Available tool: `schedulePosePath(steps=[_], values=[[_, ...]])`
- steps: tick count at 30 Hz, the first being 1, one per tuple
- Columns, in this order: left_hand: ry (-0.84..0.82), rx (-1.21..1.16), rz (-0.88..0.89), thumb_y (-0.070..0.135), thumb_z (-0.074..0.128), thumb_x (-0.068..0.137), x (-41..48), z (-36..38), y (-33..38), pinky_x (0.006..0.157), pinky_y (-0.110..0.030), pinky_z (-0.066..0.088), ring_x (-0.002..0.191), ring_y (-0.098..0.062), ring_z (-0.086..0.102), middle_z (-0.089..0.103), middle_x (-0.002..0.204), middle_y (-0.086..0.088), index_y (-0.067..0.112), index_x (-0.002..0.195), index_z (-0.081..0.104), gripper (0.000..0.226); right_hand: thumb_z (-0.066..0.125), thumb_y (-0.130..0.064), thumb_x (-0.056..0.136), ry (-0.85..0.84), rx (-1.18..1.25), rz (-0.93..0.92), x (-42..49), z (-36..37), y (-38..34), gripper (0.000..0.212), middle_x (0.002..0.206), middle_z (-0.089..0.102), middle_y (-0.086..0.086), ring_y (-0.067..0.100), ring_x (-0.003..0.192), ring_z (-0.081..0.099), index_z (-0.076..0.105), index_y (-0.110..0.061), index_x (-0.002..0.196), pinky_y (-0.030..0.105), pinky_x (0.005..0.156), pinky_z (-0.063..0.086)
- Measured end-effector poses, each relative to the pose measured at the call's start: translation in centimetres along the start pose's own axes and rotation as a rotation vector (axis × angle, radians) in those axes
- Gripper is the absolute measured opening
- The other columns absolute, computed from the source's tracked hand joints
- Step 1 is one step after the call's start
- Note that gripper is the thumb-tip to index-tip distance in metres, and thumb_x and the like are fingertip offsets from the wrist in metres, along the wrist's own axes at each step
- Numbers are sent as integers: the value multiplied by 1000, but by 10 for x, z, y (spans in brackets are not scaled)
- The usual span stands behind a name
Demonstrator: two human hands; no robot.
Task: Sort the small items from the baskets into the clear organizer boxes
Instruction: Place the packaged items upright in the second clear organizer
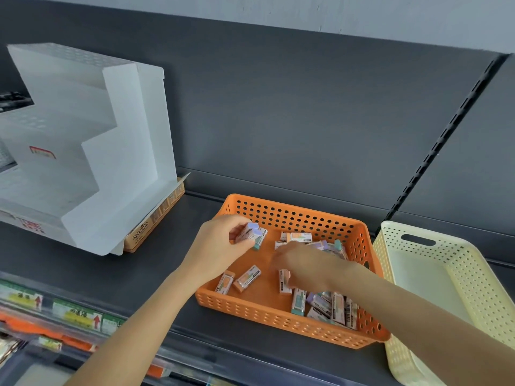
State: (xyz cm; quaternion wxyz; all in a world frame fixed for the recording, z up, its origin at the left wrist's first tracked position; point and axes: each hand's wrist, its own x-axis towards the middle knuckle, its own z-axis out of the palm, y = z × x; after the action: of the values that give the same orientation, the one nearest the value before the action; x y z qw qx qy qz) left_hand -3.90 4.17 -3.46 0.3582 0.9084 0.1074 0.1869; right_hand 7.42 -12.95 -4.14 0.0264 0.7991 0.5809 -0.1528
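Note:
An orange perforated basket (281, 321) sits on the dark shelf, holding several small wrapped erasers (246, 279) in orange, purple and teal. My left hand (220, 243) is over the basket's back left corner and grips a few erasers (252, 234) between thumb and fingers. My right hand (306, 267) reaches down into the middle of the basket, blurred, its fingers among the erasers; whether it holds one I cannot tell. A frosted white stepped organizer (92, 151) stands on the shelf at the left.
A cream perforated basket (471, 277) stands right of the orange one, touching it. An orange crayon box (152, 227) lies under the organizer's right edge. Below the shelf's front edge are price labels (75, 313) and more stock.

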Motion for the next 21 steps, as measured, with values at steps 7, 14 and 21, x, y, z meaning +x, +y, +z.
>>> schedulePosePath(steps=[7,14,21], values=[[6,-21,-15,26,69,84,-1,0,1,71,-6,47,87,1,61,67,98,16,24,109,66,25,61,-17,90,3,94,9,8,0,-3,22,111,63,6,21,104,56,66,-9,110,33,92,45],[7,-17,-16,28,69,84,-1,-1,1,67,-2,45,86,4,60,66,99,16,25,110,66,26,68,-19,85,-87,47,35,4,-4,2,42,125,55,6,22,116,49,58,-13,125,31,95,40],[8,-24,-31,27,69,84,0,-1,2,66,0,42,84,7,58,61,97,20,25,111,65,28,63,-23,89,20,16,59,10,6,-4,30,114,56,7,21,106,54,59,-9,115,29,84,42]])
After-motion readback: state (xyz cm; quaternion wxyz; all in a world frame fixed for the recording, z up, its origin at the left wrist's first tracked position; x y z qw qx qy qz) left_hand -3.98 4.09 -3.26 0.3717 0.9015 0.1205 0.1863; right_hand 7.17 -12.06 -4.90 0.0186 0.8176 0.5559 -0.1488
